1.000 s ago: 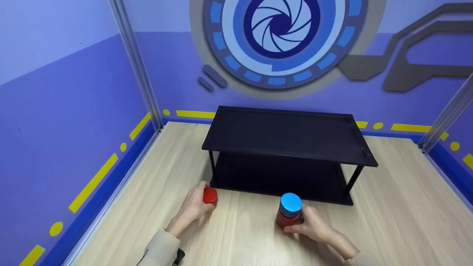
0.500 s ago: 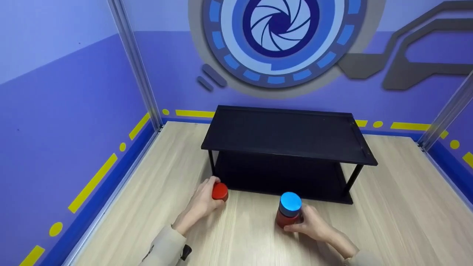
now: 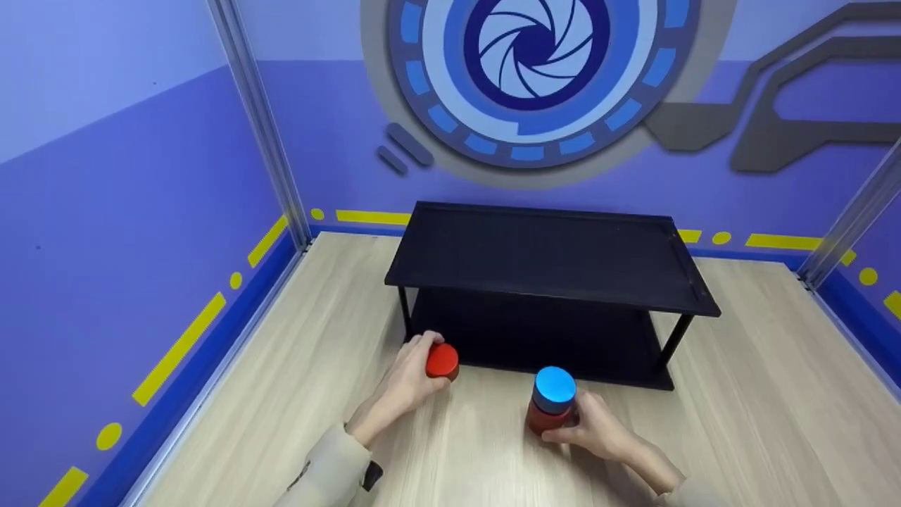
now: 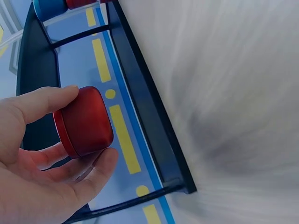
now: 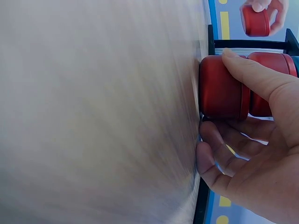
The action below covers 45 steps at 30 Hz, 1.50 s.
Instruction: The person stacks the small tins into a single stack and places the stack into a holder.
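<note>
My left hand (image 3: 407, 377) grips a small round red tin (image 3: 442, 361) between thumb and fingers. The left wrist view shows this tin (image 4: 86, 122) held up off the tabletop, in front of the shelf. On the right stands a stack of tins: a red tin (image 5: 217, 88) at the bottom, a second red tin (image 5: 271, 63) above it, and a blue tin (image 3: 555, 386) on top. My right hand (image 3: 598, 427) holds the stack low down, its thumb on the bottom tin and its fingers around the other side.
A black two-tier shelf (image 3: 549, 257) stands behind both hands, its lower board (image 3: 535, 331) near the tabletop. The wooden table (image 3: 486, 451) runs forward from it. Blue-purple wall panels (image 3: 141, 211) enclose the left, back and right.
My left hand has moved to the right with the red tin, along the shelf's front edge toward the stack. The right hand and the stack have stayed in place.
</note>
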Each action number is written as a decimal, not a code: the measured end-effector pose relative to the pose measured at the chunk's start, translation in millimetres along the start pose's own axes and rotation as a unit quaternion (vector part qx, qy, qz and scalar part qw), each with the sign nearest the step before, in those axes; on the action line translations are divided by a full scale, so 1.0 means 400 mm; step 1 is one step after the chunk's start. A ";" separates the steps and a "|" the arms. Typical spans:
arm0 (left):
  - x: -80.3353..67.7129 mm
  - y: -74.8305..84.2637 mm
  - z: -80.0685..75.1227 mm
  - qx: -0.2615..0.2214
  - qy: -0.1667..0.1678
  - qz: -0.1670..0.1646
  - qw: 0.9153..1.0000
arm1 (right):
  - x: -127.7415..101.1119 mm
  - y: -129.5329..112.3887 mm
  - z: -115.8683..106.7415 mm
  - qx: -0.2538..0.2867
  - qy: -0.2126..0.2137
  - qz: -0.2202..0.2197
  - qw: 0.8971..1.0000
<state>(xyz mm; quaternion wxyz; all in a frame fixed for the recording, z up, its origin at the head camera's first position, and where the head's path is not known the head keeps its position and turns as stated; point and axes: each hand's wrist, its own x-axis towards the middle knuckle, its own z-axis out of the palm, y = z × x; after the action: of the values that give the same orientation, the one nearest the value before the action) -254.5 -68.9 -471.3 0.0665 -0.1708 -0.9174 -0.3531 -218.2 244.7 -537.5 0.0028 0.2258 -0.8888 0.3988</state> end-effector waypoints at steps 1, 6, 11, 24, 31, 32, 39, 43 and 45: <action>0.000 0.005 0.001 0.001 -0.001 0.001 1.000 | 0.000 0.001 0.000 0.001 -0.001 0.001 1.000; 0.003 0.031 0.011 0.008 -0.005 0.018 1.000 | -0.002 0.001 0.002 0.000 -0.001 0.002 1.000; 0.009 0.055 0.018 0.008 -0.007 0.033 0.999 | -0.004 0.001 0.002 -0.002 0.005 -0.007 1.000; 0.020 0.119 0.033 -0.015 -0.017 0.056 0.998 | -0.003 -0.001 0.001 -0.003 0.006 -0.002 1.000; 0.024 0.149 0.040 -0.022 -0.025 0.063 0.997 | -0.002 -0.003 0.002 -0.009 0.008 0.004 1.000; 0.025 0.153 0.040 -0.022 -0.026 0.065 0.997 | -0.001 -0.003 0.002 -0.008 0.008 0.005 1.000; 0.028 0.182 0.046 -0.035 -0.032 0.078 0.996 | 0.000 -0.005 0.001 -0.011 0.008 0.005 1.000; 0.029 0.199 0.053 -0.043 -0.033 0.091 0.994 | 0.001 -0.005 0.000 -0.006 0.003 0.008 1.000; 0.029 0.207 0.056 -0.043 -0.036 0.095 0.994 | 0.001 -0.006 -0.001 -0.002 0.001 0.008 1.000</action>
<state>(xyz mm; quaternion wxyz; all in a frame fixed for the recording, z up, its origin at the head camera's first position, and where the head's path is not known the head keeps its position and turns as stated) -235.7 6.6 -433.3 0.0590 -0.2731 -0.8825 -0.3782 -217.6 243.5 -535.7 0.0014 0.2184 -0.8914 0.3971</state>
